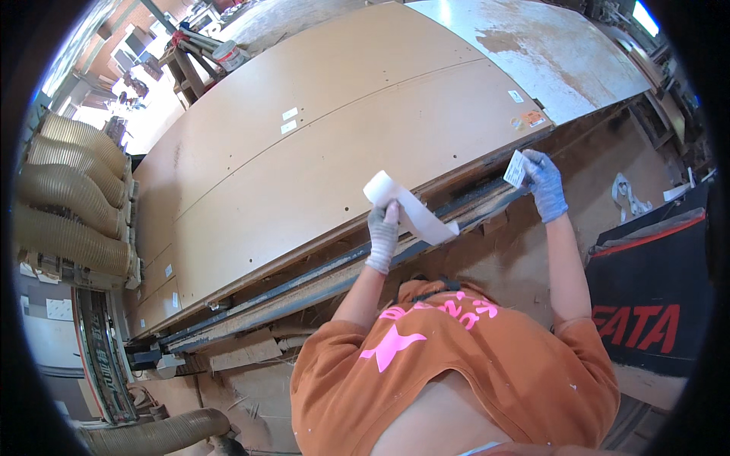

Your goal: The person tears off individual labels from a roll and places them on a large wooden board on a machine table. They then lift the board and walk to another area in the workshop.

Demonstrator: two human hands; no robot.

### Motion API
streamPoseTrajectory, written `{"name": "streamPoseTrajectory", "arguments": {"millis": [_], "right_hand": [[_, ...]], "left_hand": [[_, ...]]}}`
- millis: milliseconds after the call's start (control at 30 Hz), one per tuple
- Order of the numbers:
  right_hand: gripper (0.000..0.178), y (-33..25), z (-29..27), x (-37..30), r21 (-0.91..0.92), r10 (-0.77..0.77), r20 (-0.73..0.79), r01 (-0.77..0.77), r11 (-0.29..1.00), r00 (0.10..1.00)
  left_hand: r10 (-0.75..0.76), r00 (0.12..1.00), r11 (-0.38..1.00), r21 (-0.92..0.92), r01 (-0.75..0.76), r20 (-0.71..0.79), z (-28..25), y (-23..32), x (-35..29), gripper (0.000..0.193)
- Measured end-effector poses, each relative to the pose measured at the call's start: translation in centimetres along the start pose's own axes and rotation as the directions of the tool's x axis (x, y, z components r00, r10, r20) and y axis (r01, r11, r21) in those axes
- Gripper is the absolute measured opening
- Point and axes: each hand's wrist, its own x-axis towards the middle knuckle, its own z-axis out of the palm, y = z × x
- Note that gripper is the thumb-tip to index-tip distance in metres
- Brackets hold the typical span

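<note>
In left hand [382,237], strip [423,220] lengthwise down-right, seemingly.

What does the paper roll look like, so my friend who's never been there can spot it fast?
Find the huge tan panel across the middle, then look near its lower edge. There, the gloved left hand holds a white roll with a strip trailing toward the right. Its curled shape sets it apart from the small flat white label in the right hand.

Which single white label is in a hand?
The white label pinched in the gloved right hand; the other single labels lie flat on the tan board.
</note>
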Motion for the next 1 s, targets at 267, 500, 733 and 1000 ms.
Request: {"name": "streamPoseTrajectory", "arguments": {"millis": [267, 500, 733, 1000], "right_hand": [[0.019, -0.5, 1.8, 7.5, -0.004, 0.070, -0.053, -0.070, 0.998, 0.996], [0.015, 2.3, 0.9, 16.7, 0.096, 0.193, -0.145, -0.181, 0.979, 0.970], [0.016, 4.6, -0.6, 33.2, -0.143, 0.181, -0.124, -0.198, 0.970, 0.976], [0.012, 10.9, 0.1, 53.0, -0.339, 0.033, -0.015, -0.036, 0.940, 0.999]], "left_hand": [[0.152, 0.988, 0.987, -0.062, -0.152, -0.001, 1.2, -0.7, 12.7, 0.024], [0.070, 0.997, 0.992, 0.111, -0.067, -0.030, 4.0, -4.7, 20.9, 0.022], [0.235, 0.946, 0.937, 0.310, -0.160, -0.222, 8.5, -8.3, 27.9, 0.024], [0.341, 0.911, 0.668, 0.741, -0.060, -0.233, 12.2, -8.4, 29.8, 0.029]]}}
